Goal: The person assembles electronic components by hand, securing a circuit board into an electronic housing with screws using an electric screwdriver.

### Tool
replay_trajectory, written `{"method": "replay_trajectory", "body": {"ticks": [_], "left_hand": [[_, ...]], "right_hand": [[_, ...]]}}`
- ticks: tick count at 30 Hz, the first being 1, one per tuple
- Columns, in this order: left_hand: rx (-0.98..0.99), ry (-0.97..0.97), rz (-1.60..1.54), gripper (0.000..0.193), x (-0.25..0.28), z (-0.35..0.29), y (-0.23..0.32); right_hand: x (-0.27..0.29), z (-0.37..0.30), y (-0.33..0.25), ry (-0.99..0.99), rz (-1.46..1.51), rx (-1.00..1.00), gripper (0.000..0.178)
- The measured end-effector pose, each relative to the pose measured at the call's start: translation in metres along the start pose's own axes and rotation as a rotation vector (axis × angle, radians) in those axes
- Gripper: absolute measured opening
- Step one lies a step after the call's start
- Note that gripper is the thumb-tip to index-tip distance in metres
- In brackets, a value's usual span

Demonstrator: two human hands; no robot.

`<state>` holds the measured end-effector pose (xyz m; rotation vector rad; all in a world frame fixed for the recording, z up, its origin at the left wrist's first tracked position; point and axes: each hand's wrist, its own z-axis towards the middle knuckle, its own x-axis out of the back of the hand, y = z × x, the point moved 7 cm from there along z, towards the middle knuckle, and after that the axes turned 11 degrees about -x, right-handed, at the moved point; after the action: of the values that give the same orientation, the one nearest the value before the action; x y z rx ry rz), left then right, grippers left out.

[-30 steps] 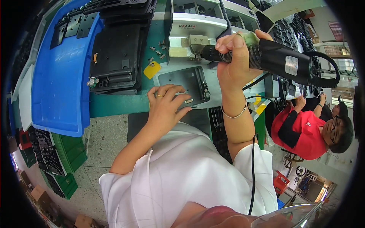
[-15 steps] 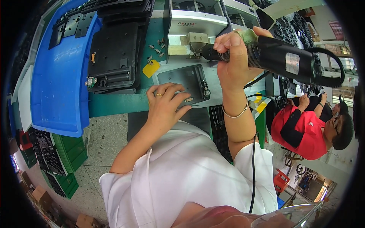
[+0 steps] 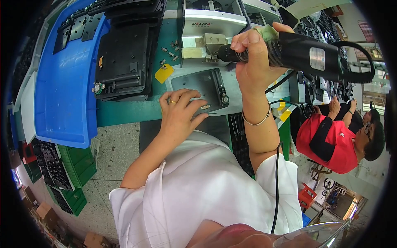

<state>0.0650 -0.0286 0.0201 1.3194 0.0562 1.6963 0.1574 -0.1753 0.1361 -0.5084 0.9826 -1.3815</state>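
The right hand [image 3: 257, 56] is wrapped round a black power tool [image 3: 297, 51], its nose up at the metal fitting [image 3: 215, 40] on the front of a silver machine [image 3: 225, 25]. Across from me, the left hand [image 3: 178, 108] has bent, spread fingers over the near left corner of 1 flat black panel [image 3: 204, 84] on the green tabletop [image 3: 120, 116]; I can't tell whether it grips anything. A yellow tag [image 3: 164, 73] lies near the panel's far left corner.
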Motion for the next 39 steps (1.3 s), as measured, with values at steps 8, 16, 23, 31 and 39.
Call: {"method": "replay_trajectory", "body": {"ticks": [8, 16, 23, 31, 39], "left_hand": [[-0.007, -0.026, 0.014, 0.037, -0.002, 0.002, 0.002], [-0.043, 0.006, 0.022, 0.033, 0.007, 0.009, 0.009], [-0.133, 0.011, -0.001, 0.035, -0.012, 0.023, 0.019], [-0.133, -0.035, 0.026, 0.034, -0.022, 0.025, 0.018], [-0.125, -0.035, 0.019, 0.034, -0.023, 0.025, 0.017]], "right_hand": [[-0.030, 0.031, 0.008, -0.456, 0.374, 0.123, 0.039], [0.023, -0.018, -0.012, -0.263, 0.035, -0.314, 0.035], [0.060, -0.061, -0.010, -0.075, 0.129, -0.374, 0.038], [0.061, -0.070, -0.010, -0.086, 0.100, -0.352, 0.040], [0.060, -0.074, -0.007, -0.073, 0.067, -0.342, 0.042]]}}
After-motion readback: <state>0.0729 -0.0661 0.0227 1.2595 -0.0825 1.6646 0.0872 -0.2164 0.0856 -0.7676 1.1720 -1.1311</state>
